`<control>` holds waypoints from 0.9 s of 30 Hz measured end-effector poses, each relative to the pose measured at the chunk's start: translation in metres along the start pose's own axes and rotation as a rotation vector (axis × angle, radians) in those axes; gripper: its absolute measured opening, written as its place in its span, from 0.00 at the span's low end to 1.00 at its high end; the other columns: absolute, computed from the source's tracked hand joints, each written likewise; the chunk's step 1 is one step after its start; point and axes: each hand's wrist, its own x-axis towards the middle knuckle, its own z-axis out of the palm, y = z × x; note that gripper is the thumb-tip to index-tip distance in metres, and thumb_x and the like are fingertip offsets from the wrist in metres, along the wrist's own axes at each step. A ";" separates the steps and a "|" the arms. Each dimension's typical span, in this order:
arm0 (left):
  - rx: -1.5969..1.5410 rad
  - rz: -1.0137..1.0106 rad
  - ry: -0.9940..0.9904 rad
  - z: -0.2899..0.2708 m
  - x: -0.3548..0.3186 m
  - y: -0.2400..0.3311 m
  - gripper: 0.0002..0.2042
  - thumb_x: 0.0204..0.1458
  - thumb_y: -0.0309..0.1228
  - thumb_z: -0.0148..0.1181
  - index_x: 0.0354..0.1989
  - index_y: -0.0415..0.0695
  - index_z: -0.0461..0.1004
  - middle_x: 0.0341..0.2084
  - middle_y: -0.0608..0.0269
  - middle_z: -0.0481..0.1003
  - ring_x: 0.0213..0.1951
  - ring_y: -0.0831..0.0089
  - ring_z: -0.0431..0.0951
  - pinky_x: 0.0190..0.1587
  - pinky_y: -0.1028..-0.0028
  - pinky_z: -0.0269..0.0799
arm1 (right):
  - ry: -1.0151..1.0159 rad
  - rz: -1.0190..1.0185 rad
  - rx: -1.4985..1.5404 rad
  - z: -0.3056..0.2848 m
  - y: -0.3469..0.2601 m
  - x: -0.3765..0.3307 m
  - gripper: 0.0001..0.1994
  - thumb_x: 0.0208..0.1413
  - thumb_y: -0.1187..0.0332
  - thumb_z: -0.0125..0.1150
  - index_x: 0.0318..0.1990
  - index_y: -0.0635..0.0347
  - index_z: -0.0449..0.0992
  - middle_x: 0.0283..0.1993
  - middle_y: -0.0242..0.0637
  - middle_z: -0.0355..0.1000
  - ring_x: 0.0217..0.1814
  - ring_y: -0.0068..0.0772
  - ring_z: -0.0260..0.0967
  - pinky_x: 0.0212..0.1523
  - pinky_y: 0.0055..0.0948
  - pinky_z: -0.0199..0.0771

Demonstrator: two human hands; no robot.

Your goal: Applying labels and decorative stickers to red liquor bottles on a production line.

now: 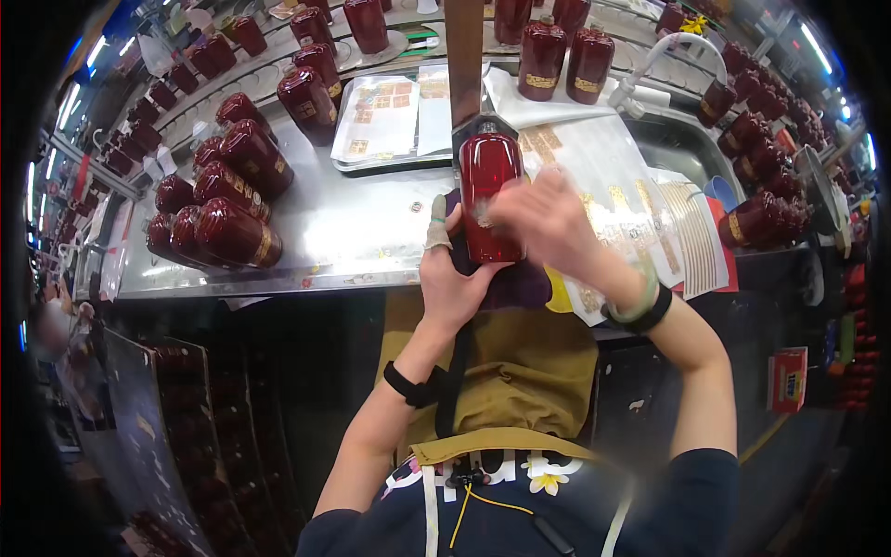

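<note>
A glossy dark-red glass bottle (492, 176) lies in front of me on a purple cloth (520, 290), its neck pointing away from me. My left hand (450, 283) grips its near left end, thumb along the base; a pale finger cot covers one fingertip. Over the bottle's front, my right hand (552, 223) is curled and smeared by motion, its fingertips at the glass. A small pale patch shows at those fingertips; I cannot make out what it is. To the right lie white sheets (603, 153) bearing gold stickers.
Several red bottles with gold labels (232, 232) stand left on the metal table (362, 223). A tray (343, 167) of sticker sheets lies behind, beside a brown post (465, 65). At right are a sink (682, 139), a curved faucet (673, 42) and more bottles (766, 218).
</note>
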 end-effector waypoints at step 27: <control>0.292 0.120 -0.114 -0.014 0.020 0.011 0.45 0.42 0.30 0.80 0.70 0.31 0.63 0.60 0.42 0.72 0.59 0.52 0.76 0.62 0.62 0.71 | 0.067 0.229 -0.109 0.001 0.047 0.007 0.10 0.47 0.71 0.69 0.40 0.48 0.83 0.41 0.26 0.80 0.40 0.34 0.71 0.45 0.35 0.70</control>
